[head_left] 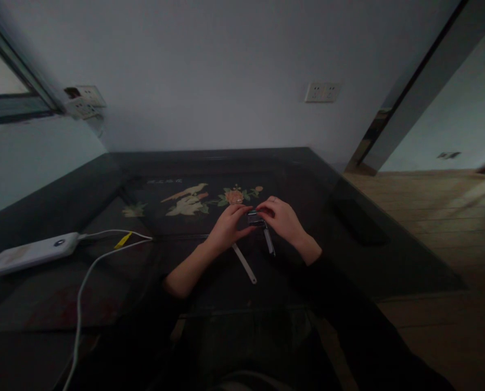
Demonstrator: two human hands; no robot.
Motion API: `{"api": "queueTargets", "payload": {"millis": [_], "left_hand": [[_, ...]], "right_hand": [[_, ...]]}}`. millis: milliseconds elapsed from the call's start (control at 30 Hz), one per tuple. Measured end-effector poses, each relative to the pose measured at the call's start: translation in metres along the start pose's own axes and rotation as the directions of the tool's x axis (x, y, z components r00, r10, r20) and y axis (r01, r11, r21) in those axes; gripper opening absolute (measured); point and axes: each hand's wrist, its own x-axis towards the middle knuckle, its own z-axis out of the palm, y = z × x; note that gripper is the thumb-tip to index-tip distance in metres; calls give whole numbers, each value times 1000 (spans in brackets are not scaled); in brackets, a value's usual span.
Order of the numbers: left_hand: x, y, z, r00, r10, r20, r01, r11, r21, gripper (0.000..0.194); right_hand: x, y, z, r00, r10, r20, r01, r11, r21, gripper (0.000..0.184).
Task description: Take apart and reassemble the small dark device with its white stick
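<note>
The small metallic piece (255, 219) lies between the fingertips of the left hand (231, 227) and the right hand (281, 218). The left hand, at its nine o'clock, curves thumb and fingers around one side; the right hand, at its three o'clock, pinches the other. Both hands are narrow on it.

The bench (303, 179) is dark and glossy, with a bird-and-flower picture (210, 200) at eleven o'clock from the hands, a white power bank (34, 254) with a cable between eight and nine, and a flat dark object (360, 221) at three. A wall socket (323, 92) is at one o'clock, wooden floor (429, 201) at three.

The piece's slim silver bar (269, 240) points its long axis towards half past five; a pale holed strip (244, 264) lies near it, at about six to seven.
</note>
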Motion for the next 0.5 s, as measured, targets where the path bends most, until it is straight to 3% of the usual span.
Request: {"api": "queueTargets", "payload": {"millis": [500], "left_hand": [[-1,-3,1,999,48,-11,-48,998,27,48]], "right_hand": [[0,-2,5,1000,15,-7,-15,1000,-13,8]]}}
